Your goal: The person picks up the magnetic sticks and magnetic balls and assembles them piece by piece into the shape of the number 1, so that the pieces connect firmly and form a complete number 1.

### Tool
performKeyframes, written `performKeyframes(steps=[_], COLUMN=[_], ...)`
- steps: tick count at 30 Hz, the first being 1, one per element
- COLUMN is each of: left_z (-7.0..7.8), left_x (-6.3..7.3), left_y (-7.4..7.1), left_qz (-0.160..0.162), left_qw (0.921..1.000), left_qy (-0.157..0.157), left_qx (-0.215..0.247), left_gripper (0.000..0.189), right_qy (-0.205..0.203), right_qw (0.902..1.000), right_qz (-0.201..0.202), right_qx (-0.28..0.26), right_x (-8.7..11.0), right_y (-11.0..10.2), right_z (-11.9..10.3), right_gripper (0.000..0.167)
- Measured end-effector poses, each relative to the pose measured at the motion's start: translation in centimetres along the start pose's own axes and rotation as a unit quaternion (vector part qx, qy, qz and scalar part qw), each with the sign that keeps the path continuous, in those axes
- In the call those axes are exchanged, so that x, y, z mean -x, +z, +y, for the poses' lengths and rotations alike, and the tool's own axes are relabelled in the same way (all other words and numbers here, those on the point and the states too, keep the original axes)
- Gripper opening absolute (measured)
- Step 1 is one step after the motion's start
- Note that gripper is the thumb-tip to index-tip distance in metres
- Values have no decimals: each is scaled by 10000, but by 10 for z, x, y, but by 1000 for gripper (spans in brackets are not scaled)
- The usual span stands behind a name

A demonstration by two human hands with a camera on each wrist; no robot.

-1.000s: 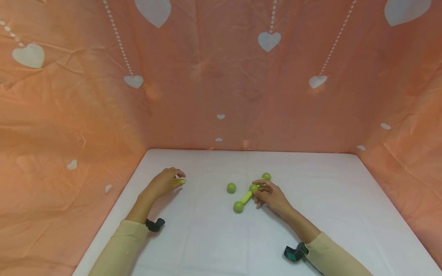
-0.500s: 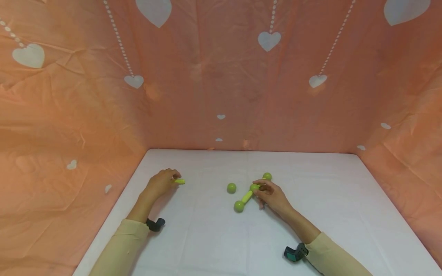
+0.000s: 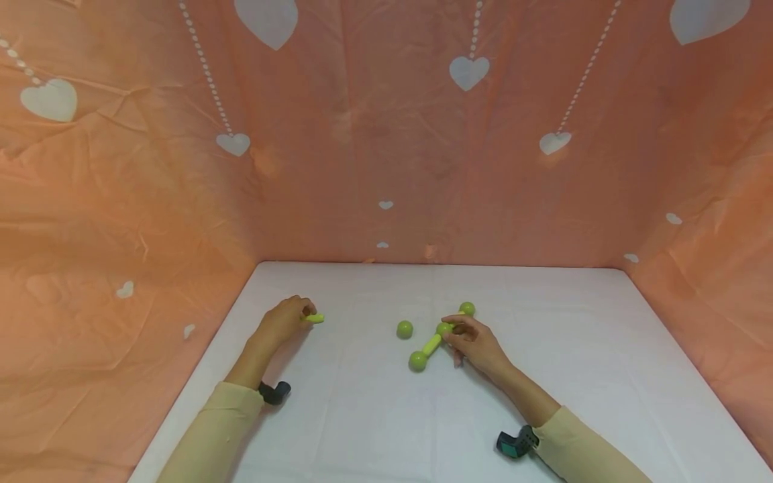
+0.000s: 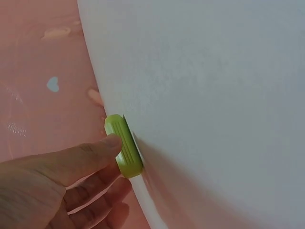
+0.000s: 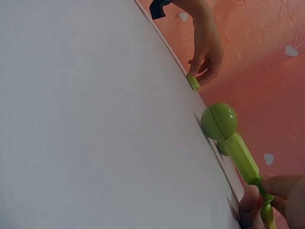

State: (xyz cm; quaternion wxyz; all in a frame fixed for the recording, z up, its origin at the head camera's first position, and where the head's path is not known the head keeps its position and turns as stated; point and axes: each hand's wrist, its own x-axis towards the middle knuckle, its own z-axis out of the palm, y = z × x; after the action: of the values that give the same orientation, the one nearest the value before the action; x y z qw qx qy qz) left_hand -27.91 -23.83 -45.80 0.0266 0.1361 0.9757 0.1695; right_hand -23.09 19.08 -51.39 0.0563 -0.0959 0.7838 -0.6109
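Note:
At the table's left side my left hand (image 3: 288,316) pinches a short green ribbed rod (image 4: 124,145) between thumb and fingers. My right hand (image 3: 477,342) grips the middle ball of a green piece made of balls joined by rods (image 3: 431,345). One end ball (image 3: 417,361) points toward the near left; the other end ball (image 3: 467,308) shows beyond the fingers. In the right wrist view, that nearer ball (image 5: 219,120) and its rod stand out from the fingertips. Between the hands a loose green ball (image 3: 404,329) lies on the table.
The table (image 3: 362,416) has a white cover. An orange cloth (image 3: 338,168) with white hearts hangs behind it and along both sides. Each wrist wears a black device, the left one (image 3: 275,393) and the right one (image 3: 517,442).
The short rod in my left hand has turned slightly, and more of it shows past the fingers. My right hand and the joined piece have barely shifted.

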Motion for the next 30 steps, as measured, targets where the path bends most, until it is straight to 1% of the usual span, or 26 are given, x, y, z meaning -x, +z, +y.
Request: performKeyframes(steps=[4, 8, 20, 26, 30], left_z=[1, 1, 5, 6, 8], left_x=[-2, -5, -8, -8, -7], left_y=[1, 2, 6, 7, 8], left_qz=[4, 29, -20, 12, -24], left_qw=[9999, 9995, 9992, 9989, 9990], left_qy=[4, 78, 44, 69, 53], left_qx=[-170, -294, -391, -466, -434], left_gripper=[22, 20, 14, 14, 15], right_qy=[-4, 6, 77, 18, 8], right_qw=[10000, 10000, 9998, 9999, 9999], right_qz=[8, 25, -20, -47, -55], right_qx=[-7, -38, -155, -157, -138], right_x=[1, 1, 0, 0, 0], right_y=[0, 0, 1, 0, 0], right_z=[-1, -3, -1, -1, 0], right_gripper=[40, 40, 41, 40, 40])
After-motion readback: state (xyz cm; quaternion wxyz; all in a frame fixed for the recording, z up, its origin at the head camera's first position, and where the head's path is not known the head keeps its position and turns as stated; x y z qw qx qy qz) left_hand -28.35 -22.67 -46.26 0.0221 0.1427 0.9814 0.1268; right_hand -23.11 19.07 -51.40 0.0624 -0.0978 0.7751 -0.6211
